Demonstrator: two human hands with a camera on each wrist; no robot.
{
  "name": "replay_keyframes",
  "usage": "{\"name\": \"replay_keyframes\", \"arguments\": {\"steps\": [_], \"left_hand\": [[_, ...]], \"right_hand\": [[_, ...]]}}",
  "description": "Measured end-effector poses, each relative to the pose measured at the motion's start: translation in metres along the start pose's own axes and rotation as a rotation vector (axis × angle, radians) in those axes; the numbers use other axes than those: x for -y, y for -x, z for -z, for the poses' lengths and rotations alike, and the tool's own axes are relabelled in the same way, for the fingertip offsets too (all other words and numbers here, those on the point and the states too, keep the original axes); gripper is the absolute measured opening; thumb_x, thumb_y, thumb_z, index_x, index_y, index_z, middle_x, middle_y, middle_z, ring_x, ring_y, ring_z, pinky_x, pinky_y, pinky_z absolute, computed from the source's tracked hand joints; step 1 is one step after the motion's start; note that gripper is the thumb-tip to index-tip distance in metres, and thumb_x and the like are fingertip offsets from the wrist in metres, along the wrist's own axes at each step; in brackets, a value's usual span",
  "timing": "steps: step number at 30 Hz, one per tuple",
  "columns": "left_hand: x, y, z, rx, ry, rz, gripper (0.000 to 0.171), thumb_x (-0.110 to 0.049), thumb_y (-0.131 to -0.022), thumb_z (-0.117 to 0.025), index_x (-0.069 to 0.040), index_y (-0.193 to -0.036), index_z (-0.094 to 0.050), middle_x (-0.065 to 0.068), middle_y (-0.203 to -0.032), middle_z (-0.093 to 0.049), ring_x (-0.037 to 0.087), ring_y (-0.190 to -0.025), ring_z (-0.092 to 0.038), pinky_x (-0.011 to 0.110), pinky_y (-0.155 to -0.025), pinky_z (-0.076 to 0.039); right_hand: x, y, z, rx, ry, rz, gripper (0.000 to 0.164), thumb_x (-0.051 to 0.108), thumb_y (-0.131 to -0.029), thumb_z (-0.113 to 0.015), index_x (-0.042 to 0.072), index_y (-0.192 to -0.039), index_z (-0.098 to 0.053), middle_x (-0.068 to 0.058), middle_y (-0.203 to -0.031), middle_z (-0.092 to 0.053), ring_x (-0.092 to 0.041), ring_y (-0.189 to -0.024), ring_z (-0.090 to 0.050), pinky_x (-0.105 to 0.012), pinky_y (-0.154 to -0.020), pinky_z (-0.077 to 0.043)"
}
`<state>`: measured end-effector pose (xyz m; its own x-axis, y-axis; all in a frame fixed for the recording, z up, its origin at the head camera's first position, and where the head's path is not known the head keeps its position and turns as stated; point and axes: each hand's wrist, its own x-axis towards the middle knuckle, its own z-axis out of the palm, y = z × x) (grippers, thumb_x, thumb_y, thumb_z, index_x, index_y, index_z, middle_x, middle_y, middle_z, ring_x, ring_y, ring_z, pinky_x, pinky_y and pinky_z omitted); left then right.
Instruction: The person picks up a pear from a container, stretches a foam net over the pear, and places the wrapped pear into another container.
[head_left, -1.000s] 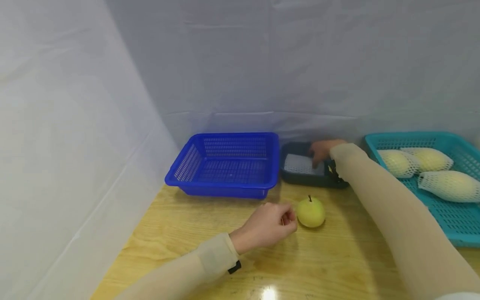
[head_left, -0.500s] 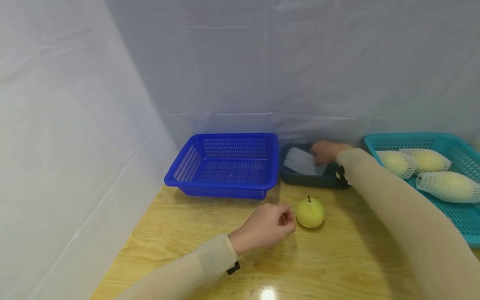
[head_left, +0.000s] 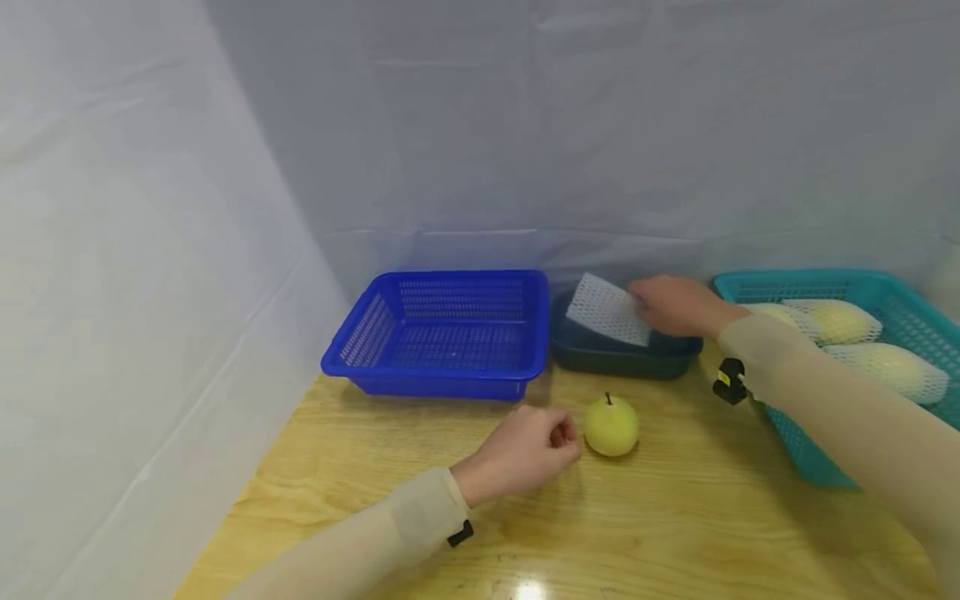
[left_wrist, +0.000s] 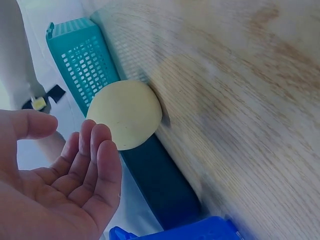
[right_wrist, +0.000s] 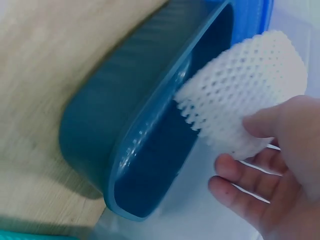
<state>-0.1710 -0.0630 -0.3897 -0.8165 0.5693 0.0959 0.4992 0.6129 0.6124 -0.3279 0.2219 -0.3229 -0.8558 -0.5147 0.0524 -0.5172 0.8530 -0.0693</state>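
Observation:
My right hand pinches a white foam fruit net between thumb and fingers. The net lies flat and tilted over the dark teal bin; in the right wrist view the foam net overlaps the mouth of the bin. My left hand rests low over the table just left of a yellow-green pear, its fingers loosely curled around nothing. In the left wrist view the pear sits beyond the fingertips of that hand.
A blue plastic basket stands left of the dark bin on the wooden table. At the right is a turquoise basket holding several pears in foam nets, partly covered by my right sleeve. White sheeting rises behind and at the left.
My right hand has lifted the foam net up from inside the dark bin and drawn back slightly right. The left hand and the pear have kept their places.

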Motion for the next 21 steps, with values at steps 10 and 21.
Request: {"name": "replay_keyframes", "arguments": {"steps": [10, 21], "left_hand": [[0.004, -0.005, 0.003, -0.021, 0.027, 0.028, 0.009, -0.022, -0.094, -0.063, -0.015, -0.097, -0.066, -0.009, -0.080, -0.064, 0.003, -0.068, -0.057, 0.019, -0.062, -0.049], [0.000, -0.015, 0.008, -0.173, 0.096, -0.008, 0.011, -0.016, -0.093, -0.062, -0.013, -0.102, -0.066, -0.005, -0.085, -0.066, 0.005, -0.074, -0.059, 0.020, -0.064, -0.051]], "right_hand": [[0.032, 0.039, 0.013, -0.261, -0.073, 0.054, 0.005, 0.016, -0.101, -0.059, 0.013, -0.102, -0.062, 0.000, -0.087, -0.061, -0.013, -0.072, -0.054, -0.037, -0.065, -0.047], [0.068, 0.077, 0.011, -0.440, -0.257, 0.243, 0.014, 0.007, -0.101, -0.058, 0.017, -0.110, -0.062, 0.003, -0.098, -0.060, -0.006, -0.072, -0.046, -0.030, -0.064, -0.044]]}}
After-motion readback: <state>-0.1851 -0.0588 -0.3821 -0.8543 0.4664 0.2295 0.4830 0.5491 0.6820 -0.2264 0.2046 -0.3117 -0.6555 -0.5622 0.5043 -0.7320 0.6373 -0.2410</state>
